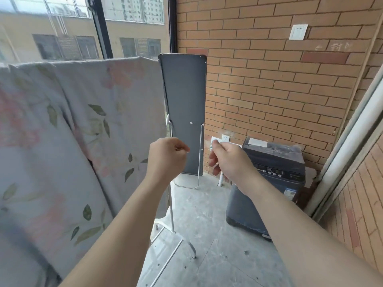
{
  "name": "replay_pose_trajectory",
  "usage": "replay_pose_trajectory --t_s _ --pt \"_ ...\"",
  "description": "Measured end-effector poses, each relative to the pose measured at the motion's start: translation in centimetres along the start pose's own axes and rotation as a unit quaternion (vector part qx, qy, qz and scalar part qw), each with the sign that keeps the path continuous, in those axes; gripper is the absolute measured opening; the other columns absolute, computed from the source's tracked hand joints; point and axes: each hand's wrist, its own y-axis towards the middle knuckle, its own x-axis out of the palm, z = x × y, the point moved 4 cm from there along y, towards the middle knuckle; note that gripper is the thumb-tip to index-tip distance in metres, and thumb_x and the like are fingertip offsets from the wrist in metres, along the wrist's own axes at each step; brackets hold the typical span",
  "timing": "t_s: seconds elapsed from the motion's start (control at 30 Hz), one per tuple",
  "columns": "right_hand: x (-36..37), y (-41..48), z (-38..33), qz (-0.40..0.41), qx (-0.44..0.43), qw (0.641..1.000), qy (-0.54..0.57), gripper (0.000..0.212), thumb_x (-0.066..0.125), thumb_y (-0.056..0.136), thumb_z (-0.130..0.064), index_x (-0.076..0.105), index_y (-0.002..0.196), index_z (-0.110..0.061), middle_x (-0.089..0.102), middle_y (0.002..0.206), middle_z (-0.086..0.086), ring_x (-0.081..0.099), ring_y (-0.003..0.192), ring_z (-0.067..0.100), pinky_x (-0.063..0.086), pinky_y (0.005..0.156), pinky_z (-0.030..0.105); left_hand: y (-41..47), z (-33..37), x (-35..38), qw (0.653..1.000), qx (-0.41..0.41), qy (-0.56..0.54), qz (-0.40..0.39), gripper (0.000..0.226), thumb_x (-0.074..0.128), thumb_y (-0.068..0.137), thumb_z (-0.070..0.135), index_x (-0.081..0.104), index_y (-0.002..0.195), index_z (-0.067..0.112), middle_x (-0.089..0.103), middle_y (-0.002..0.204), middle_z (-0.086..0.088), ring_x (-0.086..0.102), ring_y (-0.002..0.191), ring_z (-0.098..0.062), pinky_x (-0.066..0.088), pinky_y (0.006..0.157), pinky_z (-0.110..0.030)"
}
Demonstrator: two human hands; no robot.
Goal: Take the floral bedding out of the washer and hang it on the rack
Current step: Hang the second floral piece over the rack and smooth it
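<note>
Two bare forearms reach forward. The left hand (165, 157) is curled into a fist, thumb against forefinger, holding nothing. The right hand (230, 162), fingers loosely bent, is also empty, over the left edge of the washer (269, 183). The floral bedding (72, 131) hangs draped over the rack (172, 214), well left of the washer. A grey panel (184, 100) leans upright between them.
</note>
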Motion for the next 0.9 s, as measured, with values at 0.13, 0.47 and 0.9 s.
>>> replay_pose_trajectory --t_s 0.13,0.47,0.9 --pt "-0.8 8.1 1.6 -0.063 -0.03 0.997 0.019 0.044 0.04 0.107 -0.039 0.061 0.08 -0.01 0.066 0.076 0.006 0.059 0.059 0.018 0.035 0.037 0.013 4.6 0.1 4.1 0.998 -0.021 0.023 0.059 0.032 0.055 0.077 0.002 0.081 0.077 0.021 0.07 0.07 0.009 0.055 0.057 0.001 0.04 0.057 -0.014" --pt "0.8 24.9 -0.1 -0.195 -0.095 0.975 0.042 0.041 0.043 0.106 -0.041 0.065 0.087 -0.012 0.066 0.078 0.003 0.061 0.056 0.016 0.04 0.047 0.025 14.7 1.1 6.7 0.977 -0.083 0.115 0.162 0.024 0.059 0.084 0.007 0.079 0.088 0.02 0.07 0.078 0.008 0.06 0.066 -0.006 0.049 0.066 -0.019" --pt "10.8 40.1 -10.2 -0.189 -0.226 0.951 0.089 0.017 0.056 0.099 -0.035 0.065 0.095 -0.022 0.065 0.082 -0.008 0.063 0.078 0.017 0.054 0.075 0.038 32.9 1.3 -1.3 0.875 0.056 0.36 0.319 0.027 0.053 0.095 0.021 0.071 0.116 0.018 0.066 0.12 -0.002 0.05 0.119 -0.026 0.038 0.104 -0.036"
